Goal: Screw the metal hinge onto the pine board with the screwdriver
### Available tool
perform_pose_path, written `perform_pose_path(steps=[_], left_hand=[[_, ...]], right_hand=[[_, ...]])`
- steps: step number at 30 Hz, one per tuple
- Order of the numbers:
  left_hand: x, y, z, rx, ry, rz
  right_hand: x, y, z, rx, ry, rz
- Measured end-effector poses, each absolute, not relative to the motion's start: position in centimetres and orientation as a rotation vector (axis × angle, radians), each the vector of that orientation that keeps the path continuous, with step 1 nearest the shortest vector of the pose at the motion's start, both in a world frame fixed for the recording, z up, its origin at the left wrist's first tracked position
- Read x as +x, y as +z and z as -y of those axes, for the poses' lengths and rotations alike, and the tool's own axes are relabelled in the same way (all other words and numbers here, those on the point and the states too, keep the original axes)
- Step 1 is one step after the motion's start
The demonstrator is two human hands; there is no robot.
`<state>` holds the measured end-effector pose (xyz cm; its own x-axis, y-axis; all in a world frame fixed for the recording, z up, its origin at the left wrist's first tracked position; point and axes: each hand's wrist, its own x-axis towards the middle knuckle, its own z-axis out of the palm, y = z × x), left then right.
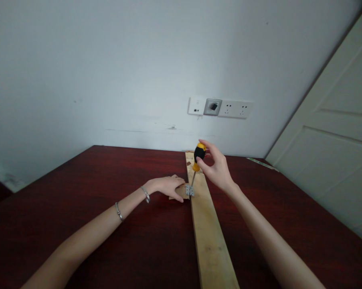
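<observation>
My right hand (pixel 216 164) grips the yellow and black handle of a screwdriver (pixel 200 151), thumb on one side and fingers on the other. The screwdriver tilts slightly, its shaft running down to a metal hinge (pixel 189 190). One leaf of the hinge lies on a long wooden plank (pixel 209 224); the other lies on a small wooden board (pixel 182 193) beside the plank's left edge. Around that small board, my left hand (pixel 168 186) has its thumb at the near edge and fingers at the far edge. Whether the tip sits in a screw is too small to tell.
A dark red tabletop (pixel 123 241) carries the plank, which runs from the near edge toward the wall (pixel 123 72). Wall sockets (pixel 235 109) sit above the table's far side. At the far right corner lies a thin strip (pixel 261 163), near a white panelled door (pixel 334 128).
</observation>
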<state>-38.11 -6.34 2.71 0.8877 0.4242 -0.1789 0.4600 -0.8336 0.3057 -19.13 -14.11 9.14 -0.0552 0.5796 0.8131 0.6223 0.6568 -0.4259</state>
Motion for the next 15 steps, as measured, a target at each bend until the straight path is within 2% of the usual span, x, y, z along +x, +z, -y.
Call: perform_pose_path(steps=[8,15], left_hand=[[-38.19,2.67,6.29,2.714,-0.144,-0.646],[-38.17,2.57,6.22,2.710,-0.142,-0.644]], right_hand=[[-19.24,9.58,14.43,-1.071,-0.156,1.666],[-19.14,9.16,14.28,-0.989,-0.048,1.700]])
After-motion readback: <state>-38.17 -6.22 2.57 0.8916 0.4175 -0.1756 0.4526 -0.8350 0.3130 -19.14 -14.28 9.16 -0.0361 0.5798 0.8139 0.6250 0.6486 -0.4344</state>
